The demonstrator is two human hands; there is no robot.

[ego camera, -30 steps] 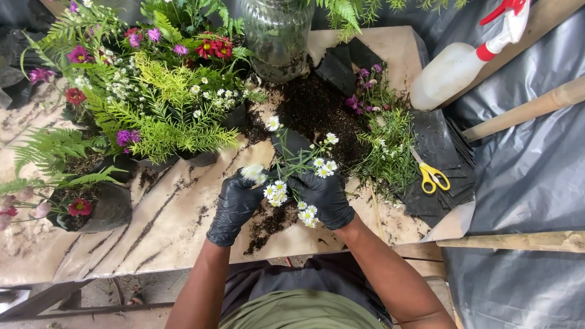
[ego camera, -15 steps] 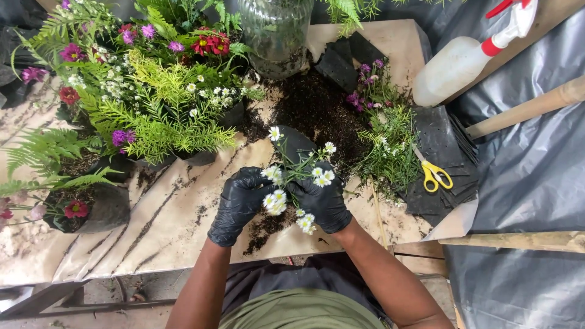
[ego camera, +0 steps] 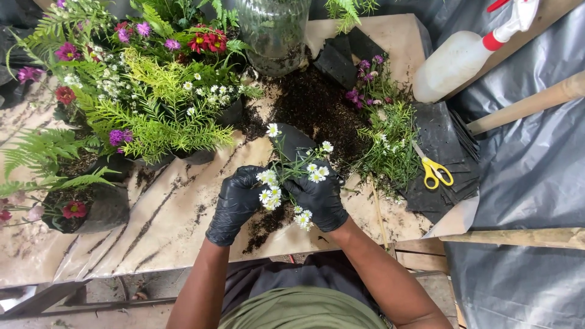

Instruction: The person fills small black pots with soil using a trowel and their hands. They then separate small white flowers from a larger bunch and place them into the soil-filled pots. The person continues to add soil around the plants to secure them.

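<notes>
Both gloved hands have drawn closer together over the last second: the left hand point(ego camera: 236, 204), which was lower and out to the side, has come up against the daisy sprig point(ego camera: 286, 176), and the right hand point(ego camera: 318, 198) has stayed wrapped round its stems. The left fingers are now curled shut onto the left side of the bunch, the right fingers closed on its base, so the sprig is held between the two hands just above the near edge of the bench point(ego camera: 177, 237). To me that looks like gathering and tidying the stems rather than planting them yet. The bench is paper-covered and streaked with soil point(ego camera: 317, 103), with potted flowers point(ego camera: 152, 91) far left, a glass jar point(ego camera: 274, 30) far centre, yellow scissors point(ego camera: 434, 172) on black bags at right and a spray bottle point(ego camera: 463, 58) beyond, on grey sheeting.
</notes>
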